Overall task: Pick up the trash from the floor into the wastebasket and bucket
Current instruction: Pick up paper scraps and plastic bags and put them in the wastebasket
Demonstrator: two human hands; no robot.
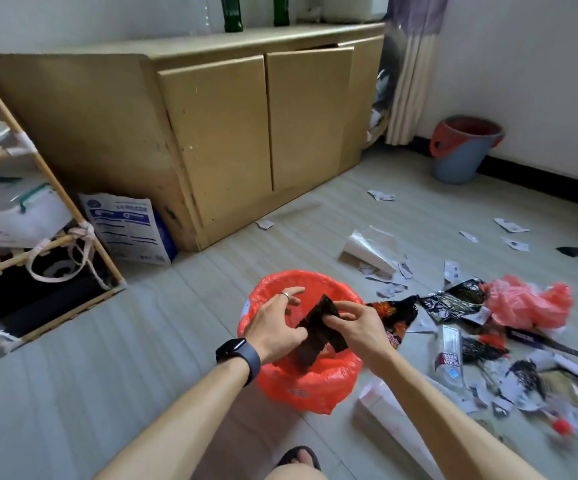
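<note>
Head view: both hands hold one dark wrapper [318,332] directly above the mouth of the wastebasket [269,286], which is fitted with a red liner [315,386]. The right hand [356,323] pinches the wrapper's upper part between thumb and fingers [349,305]. The left hand [273,322] appears to grip the lower left edge, while one ringed finger points straight out and touches nothing. Recommended procedure, as a judgement: hold the wrapper centred over the opening, lower it until its bottom end is inside the liner, then let go with both hands together so it drops clear of the rim. The liner looks thin and slack, so avoid dragging it inward. Most of the task is not yet done. A soda bottle [448,355], a red plastic bag [522,303], black foil wrappers [453,301] and paper scraps [381,195] lie on the floor [142,341] to the right of the wastebasket. The blue bucket [460,161] stands well apart by the far wall. Limits of view: hands and wrapper hide the wastebasket's contents, and the left thumb's contact is not visible. Litter at the lower right is blurred, a red item is cut off at the right edge, and the bucket's interior cannot be seen.
</note>
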